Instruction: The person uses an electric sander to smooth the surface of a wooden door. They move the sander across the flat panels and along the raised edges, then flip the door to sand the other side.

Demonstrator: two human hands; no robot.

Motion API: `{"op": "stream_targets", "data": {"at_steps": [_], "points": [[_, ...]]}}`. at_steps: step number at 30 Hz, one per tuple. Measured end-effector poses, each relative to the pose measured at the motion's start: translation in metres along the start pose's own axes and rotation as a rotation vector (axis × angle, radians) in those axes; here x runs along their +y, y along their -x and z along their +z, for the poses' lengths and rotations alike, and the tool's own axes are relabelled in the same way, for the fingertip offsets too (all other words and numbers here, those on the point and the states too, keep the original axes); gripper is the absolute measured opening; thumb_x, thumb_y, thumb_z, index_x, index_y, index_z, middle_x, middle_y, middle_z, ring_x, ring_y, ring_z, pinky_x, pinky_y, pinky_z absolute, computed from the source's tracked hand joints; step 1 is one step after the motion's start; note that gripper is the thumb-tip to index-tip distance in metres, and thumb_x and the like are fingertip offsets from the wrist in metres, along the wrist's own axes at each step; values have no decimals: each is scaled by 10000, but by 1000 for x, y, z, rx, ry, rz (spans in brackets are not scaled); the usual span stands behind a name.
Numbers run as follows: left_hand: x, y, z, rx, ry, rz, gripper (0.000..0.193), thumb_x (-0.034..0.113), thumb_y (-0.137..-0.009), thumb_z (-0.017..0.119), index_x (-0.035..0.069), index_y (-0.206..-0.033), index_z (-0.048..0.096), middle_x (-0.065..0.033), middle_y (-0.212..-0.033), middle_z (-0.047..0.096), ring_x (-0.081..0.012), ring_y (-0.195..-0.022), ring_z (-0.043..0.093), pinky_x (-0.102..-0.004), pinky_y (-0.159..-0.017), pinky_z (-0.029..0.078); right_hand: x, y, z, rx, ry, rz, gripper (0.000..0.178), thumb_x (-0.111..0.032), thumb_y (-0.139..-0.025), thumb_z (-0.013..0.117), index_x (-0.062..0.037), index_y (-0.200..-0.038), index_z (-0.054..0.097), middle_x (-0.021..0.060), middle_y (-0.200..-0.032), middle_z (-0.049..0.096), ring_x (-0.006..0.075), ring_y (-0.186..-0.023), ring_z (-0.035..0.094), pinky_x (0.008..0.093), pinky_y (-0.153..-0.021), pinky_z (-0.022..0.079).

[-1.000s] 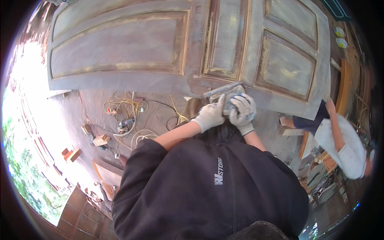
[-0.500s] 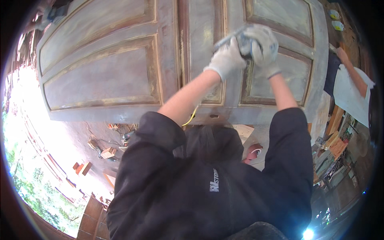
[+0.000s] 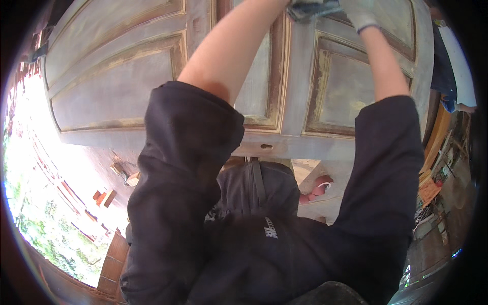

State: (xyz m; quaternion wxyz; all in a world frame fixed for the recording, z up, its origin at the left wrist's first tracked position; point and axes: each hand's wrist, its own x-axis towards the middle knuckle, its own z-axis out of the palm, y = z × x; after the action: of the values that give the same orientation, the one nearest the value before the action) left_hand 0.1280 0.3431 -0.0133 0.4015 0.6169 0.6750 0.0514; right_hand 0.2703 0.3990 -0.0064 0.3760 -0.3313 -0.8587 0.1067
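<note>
A blue-grey power sander (image 3: 314,11) is at the top edge of the view, over the panelled wooden door (image 3: 305,147) laid out before me. My right hand (image 3: 360,14), in a pale work glove, grips the sander's right side; its fingertips are cut off by the frame. The left forearm stretches up across the door to the sander's left side, its hand beyond the upper edge. The door's raised panels look worn grey, with brown and yellowish mouldings round them. A keyhole-shaped slot (image 3: 266,146) shows in its near rail.
A dark backpack-like bag (image 3: 259,188) lies under the door's near edge, beside a reddish round object (image 3: 320,187). Wood blocks (image 3: 104,197) lie on the floor at left. At right are planks and a co-worker in a pale garment (image 3: 457,61).
Both arms have reached farther away, pushing the sander up toward the far part of the door. My left hand has left the view. The co-worker's forearm at right has moved down.
</note>
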Motion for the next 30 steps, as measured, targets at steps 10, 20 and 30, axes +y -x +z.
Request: {"op": "stream_targets", "data": {"at_steps": [10,20,30], "points": [[54,170,121,-112,12,183,686,319,-800,675,8,-1366,443,-237,-1180,648,-347,-995,682,-402,-812,571,-110,194,-117,8,165,177,155,-203,-846,630,-107,-947,697,86,-971,686,299,-953,598,410,-884,469],[33,365,240,-183,108,179,773,274,-796,636,-9,-1442,319,-269,-1107,658,-383,-1014,663,-461,-854,530,-261,351,-173,-191,182,251,204,-154,-787,612,-92,-978,652,87,-1026,670,326,-1010,574,457,-946,430],[-160,512,183,113,-127,-225,693,381,-775,722,169,-1381,461,-170,-1094,686,-365,-1022,653,-474,-886,519,-435,283,-39,-384,-137,44,419,-522,-731,685,-179,-969,650,25,-1026,619,253,-1076,532,496,-974,335]]}}
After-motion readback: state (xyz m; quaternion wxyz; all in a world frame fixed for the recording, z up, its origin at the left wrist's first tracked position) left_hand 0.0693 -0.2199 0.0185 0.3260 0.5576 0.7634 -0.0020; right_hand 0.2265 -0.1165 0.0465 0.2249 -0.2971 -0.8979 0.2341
